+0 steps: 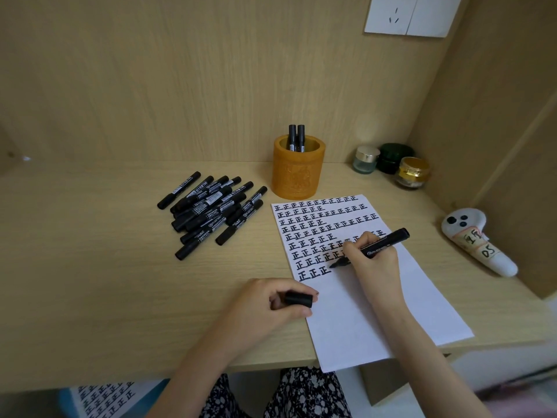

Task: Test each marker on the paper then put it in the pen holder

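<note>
A: Two markers (297, 138) upright in orange pen holder (298, 173), centre of frame, just above top edge of paper (361, 312).
B: Noted. Right hand (373, 263)?
A: Right of centre, over the paper. Fingers curled round an uncapped marker (384, 245). Tip down at end of the lowest row of written characters, seemingly touching the sheet.
B: Left hand (271, 303)?
A: Lower centre, resting on desk (105, 282) at the paper's left edge. Fingers and thumb closed round a black cap (298, 299).
B: Other markers?
A: Loose pile of capped black markers (211, 209) left of the holder, flat on the desk, well apart from both hands.
B: Anything else?
A: Three small jars (391, 164) in right back corner. White controller (479, 245) with handwritten label near right edge. Wall socket (407, 15) upper right.
</note>
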{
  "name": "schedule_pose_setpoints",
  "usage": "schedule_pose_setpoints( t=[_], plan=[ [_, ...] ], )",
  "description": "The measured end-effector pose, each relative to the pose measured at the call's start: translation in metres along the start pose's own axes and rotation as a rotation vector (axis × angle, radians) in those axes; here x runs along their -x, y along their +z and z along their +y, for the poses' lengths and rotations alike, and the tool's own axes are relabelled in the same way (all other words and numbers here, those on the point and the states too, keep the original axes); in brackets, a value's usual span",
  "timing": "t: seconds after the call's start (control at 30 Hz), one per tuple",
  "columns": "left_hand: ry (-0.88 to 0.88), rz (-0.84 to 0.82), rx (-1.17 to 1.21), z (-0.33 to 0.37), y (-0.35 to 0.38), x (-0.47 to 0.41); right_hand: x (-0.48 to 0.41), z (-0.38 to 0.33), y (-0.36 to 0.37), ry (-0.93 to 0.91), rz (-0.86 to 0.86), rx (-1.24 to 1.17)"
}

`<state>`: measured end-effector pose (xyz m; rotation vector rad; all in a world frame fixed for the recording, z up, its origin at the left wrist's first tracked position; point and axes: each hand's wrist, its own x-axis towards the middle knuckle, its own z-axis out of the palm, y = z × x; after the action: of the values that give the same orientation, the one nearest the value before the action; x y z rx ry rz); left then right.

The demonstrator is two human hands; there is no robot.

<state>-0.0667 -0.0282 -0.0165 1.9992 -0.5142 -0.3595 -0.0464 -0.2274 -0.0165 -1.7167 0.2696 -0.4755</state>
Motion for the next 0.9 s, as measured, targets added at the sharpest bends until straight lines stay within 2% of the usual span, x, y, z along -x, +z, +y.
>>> schedule_pose_setpoints(
  t=[0.13,0.4,0.63,0.9],
  plan=[
    [0.013,0.031,0.062,0.002,-0.001,-0.001,0.002,-0.005,-0.004,-0.011,-0.008,-0.124],
    [0.0,0.24,0.176,0.005,-0.005,-0.004,0.013,-0.023,0.0,0.083,-0.162,-0.314],
    [-0.041,0.28,0.252,0.005,-0.005,-0.005,0.024,-0.029,0.013,0.036,-0.17,-0.307],
    [-0.007,0.292,0.313,0.01,0.0,-0.003,0.033,-0.027,0.027,-0.034,-0.228,-0.232]
  ],
)
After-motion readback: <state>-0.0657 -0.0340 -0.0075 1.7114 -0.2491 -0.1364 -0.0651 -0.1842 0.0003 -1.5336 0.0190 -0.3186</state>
